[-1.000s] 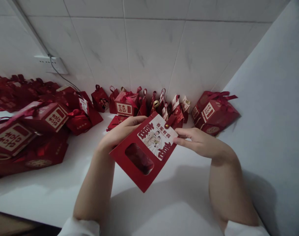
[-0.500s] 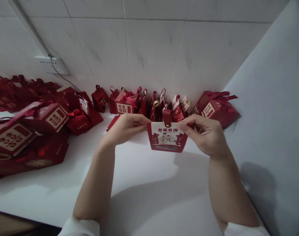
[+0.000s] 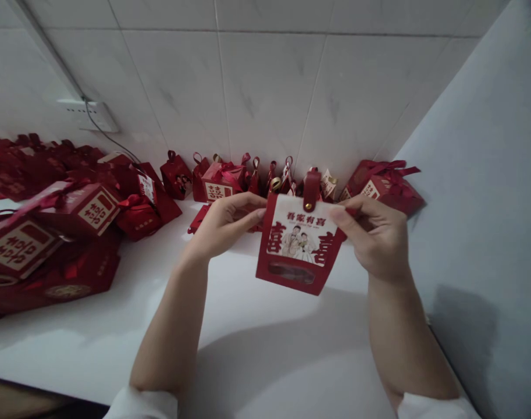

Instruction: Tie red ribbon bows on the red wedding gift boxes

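Observation:
A red gift box (image 3: 300, 250) with a white printed panel, two figures and a clear oval window is held up above the table, tilted down to the right. Its red strap handle (image 3: 312, 189) has a gold stud. My right hand (image 3: 376, 233) pinches the upper right corner, thumb on the front face. At the upper left edge, my left hand (image 3: 225, 224) has its thumb and forefinger closed together against the box; its other fingers are partly hidden. Behind the held box, a row of small red boxes (image 3: 254, 177) with ribbon loops stands along the wall.
On the left, large red gift boxes (image 3: 97, 209) with ribbons are piled up on the white table (image 3: 265, 349). A ribboned red box (image 3: 391, 186) stands at the back right against the side wall. A cable runs from a wall socket (image 3: 88, 115) down behind the boxes.
The held box has been tilted so its front face shows more, with its lower edge nearer to me and turned slightly clockwise. Both hands keep about the same place.

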Motion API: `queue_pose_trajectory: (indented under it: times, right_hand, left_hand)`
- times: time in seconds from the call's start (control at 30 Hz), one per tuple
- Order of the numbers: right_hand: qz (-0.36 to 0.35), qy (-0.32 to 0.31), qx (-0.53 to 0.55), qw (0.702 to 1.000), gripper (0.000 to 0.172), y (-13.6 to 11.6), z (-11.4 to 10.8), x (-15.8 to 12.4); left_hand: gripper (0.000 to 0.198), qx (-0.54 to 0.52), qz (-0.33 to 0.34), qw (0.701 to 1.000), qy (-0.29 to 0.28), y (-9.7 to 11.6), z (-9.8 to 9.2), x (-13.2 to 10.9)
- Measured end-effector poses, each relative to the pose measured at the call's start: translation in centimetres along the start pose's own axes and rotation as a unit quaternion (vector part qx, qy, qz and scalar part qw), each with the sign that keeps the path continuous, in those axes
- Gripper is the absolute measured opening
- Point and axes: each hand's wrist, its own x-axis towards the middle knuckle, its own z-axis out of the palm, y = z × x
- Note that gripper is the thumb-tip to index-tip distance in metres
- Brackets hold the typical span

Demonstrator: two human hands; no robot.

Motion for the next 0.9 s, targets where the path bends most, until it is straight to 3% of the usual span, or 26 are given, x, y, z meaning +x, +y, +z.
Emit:
queue_pose_trajectory:
  times: [0.1,0.17,0.23,0.3,0.4,0.5,0.57,0.63,0.8,0.9]
  right_hand:
    - [0.001,0.155,0.044,0.987,0.025,0.2,0.4,0.2]
    - [0.008,0.24,0.084,0.967,0.023,0.2,0.9,0.2]
    - [0.006,0.284,0.116,0.952,0.022,0.1,1.4,0.0]
    - [-0.008,0.285,0.155,0.946,0.022,-0.2,1.8,-0.3]
    - [-0.008,0.194,0.204,0.96,0.022,-0.5,1.8,-0.7]
    - [0.062,0.027,0.188,0.98,0.024,-0.6,1.3,-0.9]
    - [0.117,-0.085,0.169,0.975,0.028,-0.5,1.0,-0.8]
    - [0.142,-0.144,0.158,0.966,0.032,-0.2,0.9,-0.7]
    - [0.145,-0.129,0.143,0.971,0.036,0.2,1.0,-0.5]
    - [0.176,-0.186,0.168,0.952,0.039,-0.6,0.8,-0.6]
  left_hand:
    - [0.041,-0.03,0.025,0.999,0.018,0.3,-0.1,0.0]
    - [0.06,-0.058,0.05,0.997,-0.008,0.5,-0.3,-0.1]
    - [0.08,-0.074,0.076,0.994,-0.04,0.7,-0.2,-0.2]
    - [0.09,-0.051,0.112,0.992,-0.006,0.8,0.2,-0.2]
    - [0.082,-0.011,0.193,0.967,0.164,1.0,1.1,-0.1]
    - [0.068,-0.04,0.217,0.935,0.278,1.4,1.9,0.1]
    - [0.06,-0.077,0.192,0.936,0.283,1.7,2.1,0.1]
    - [0.053,-0.122,0.152,0.946,0.257,1.9,2.2,0.1]
    - [0.044,-0.149,0.082,0.953,0.249,1.1,2.0,0.4]
    - [0.045,-0.123,0.09,0.954,0.258,0.4,2.0,0.6]
